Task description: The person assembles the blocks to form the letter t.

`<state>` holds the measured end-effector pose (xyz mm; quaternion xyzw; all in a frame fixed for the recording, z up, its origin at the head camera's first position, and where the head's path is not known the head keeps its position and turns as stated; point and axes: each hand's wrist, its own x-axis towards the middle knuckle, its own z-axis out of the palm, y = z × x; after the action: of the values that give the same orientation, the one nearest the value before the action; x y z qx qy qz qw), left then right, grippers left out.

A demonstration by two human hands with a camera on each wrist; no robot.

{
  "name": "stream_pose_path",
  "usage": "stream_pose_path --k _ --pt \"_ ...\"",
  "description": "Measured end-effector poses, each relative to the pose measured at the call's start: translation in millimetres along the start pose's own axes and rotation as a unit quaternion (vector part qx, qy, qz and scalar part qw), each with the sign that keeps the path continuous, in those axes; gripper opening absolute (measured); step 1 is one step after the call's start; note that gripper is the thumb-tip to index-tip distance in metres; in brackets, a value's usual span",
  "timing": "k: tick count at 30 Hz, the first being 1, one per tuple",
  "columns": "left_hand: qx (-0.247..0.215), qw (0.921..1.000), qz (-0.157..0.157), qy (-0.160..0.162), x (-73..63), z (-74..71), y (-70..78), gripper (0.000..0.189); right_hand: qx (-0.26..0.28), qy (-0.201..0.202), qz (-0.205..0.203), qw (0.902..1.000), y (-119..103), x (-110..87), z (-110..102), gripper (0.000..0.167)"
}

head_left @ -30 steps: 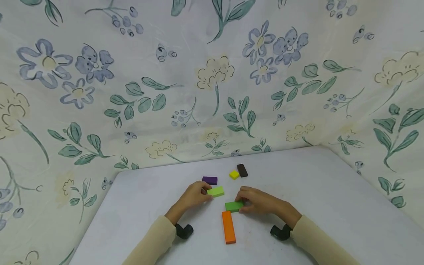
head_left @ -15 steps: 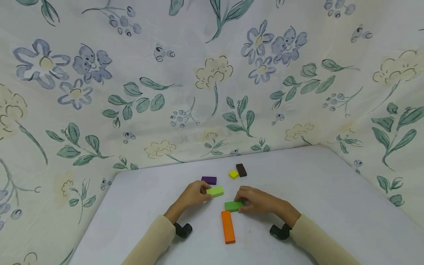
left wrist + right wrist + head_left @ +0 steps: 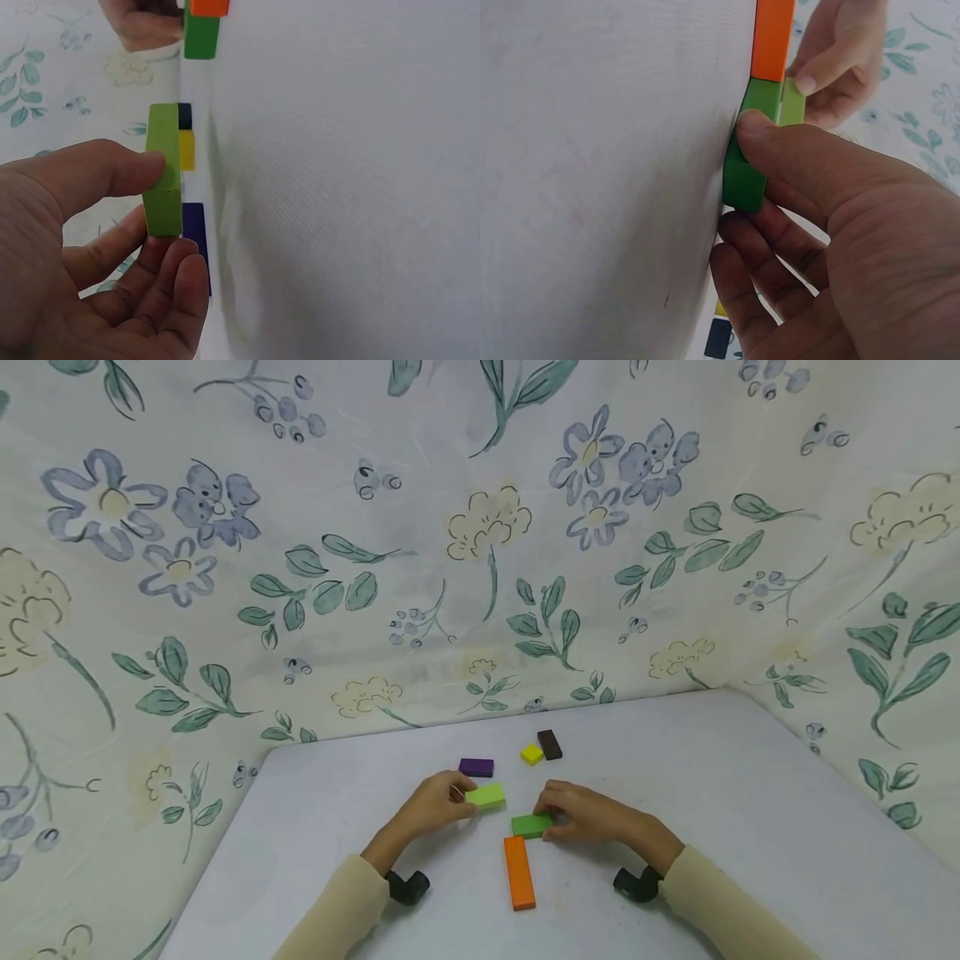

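My left hand (image 3: pixel 437 800) pinches a light green block (image 3: pixel 486 797) between thumb and fingers; in the left wrist view the light green block (image 3: pixel 163 169) appears raised off the table. Opposite it, my right hand (image 3: pixel 583 812) holds a darker green block (image 3: pixel 531 826) by its right end. That green block rests on the table, its near edge touching or nearly touching the far end of an orange block (image 3: pixel 519 872). In the right wrist view my thumb lies on the green block (image 3: pixel 744 180), with fingers on its other side.
Behind the hands, a purple block (image 3: pixel 476 767) lies on the white table (image 3: pixel 645 743). Farther right are a small yellow block (image 3: pixel 532 754) and a dark brown block (image 3: pixel 550 744), close together. A floral cloth (image 3: pixel 420 568) hangs behind the table.
My left hand and the light green block have shifted slightly toward me and to the left. The right hand, green block and orange block stay as they were.
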<state>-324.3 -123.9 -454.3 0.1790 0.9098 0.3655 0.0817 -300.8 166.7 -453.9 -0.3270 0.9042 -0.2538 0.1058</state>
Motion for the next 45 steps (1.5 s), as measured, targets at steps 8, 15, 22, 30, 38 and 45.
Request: stream_pose_path --k 8,15,22,30,38,45 --pt "0.005 0.9997 0.011 -0.020 -9.4 1.5 4.0 0.030 0.005 0.000 0.000 1.0000 1 -0.7 0 0.024" --pt "0.005 0.9994 0.013 -0.033 -15.9 3.6 7.7 0.029 0.001 0.002 0.011 0.9999 3 -0.8 2 0.024" --pt "-0.001 0.9990 0.014 -0.043 -22.4 9.0 8.0 0.027 0.004 0.002 0.008 1.0000 4 0.4 4 0.024" --pt "0.009 0.9987 0.018 -0.047 -26.9 10.6 6.3 0.027 0.008 -0.002 0.012 0.9999 0 -0.1 1 0.024" --pt "0.016 0.9986 0.028 -0.042 -25.5 9.6 7.3 0.027 0.003 0.001 0.019 0.9998 0 2.8 0 0.024" --pt "0.004 0.9981 0.040 -0.047 -27.9 12.7 7.3 0.027 0.010 -0.002 0.019 0.9998 4 3.8 3 0.025"
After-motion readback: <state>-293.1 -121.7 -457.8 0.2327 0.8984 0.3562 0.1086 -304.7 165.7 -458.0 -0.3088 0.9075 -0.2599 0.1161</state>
